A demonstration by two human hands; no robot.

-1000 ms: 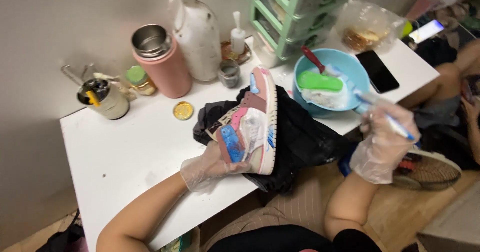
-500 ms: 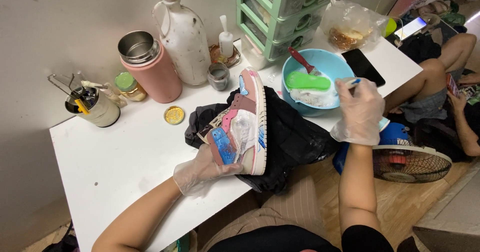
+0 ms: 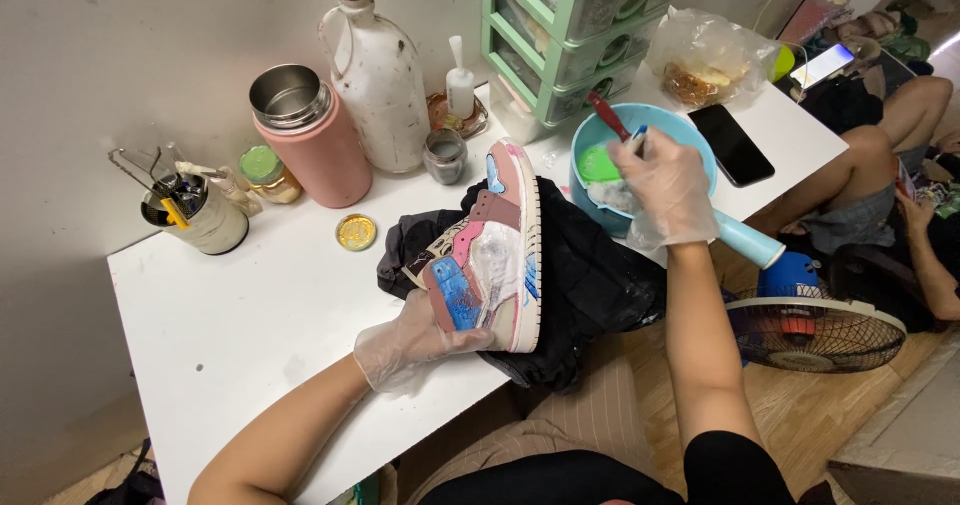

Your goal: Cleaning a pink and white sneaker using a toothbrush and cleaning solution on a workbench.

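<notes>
the right hand (image 3: 668,187) had moved from beside the bowl (image 3: 700,150) to over it, fingers closed on a brush dipped inside. the left hand (image 3: 420,337) gripped the shoe (image 3: 495,255), which rested on its side on the black cloth (image 3: 590,275) at the table's (image 3: 250,315) front edge

Your left hand (image 3: 415,340) wears a thin, clear disposable glove, wrinkled and loose, ending in a bunched cuff just past your wrist. Your right hand (image 3: 665,185) wears the same kind of glove, its open cuff puckered at the wrist. Above both cuffs your forearms are bare. On the side of your right arm farthest from its glove, a black short sleeve (image 3: 740,470) covers the upper arm. Just beside that sleeve, your lap shows beige trousers (image 3: 560,440) with fine stripes.
</notes>
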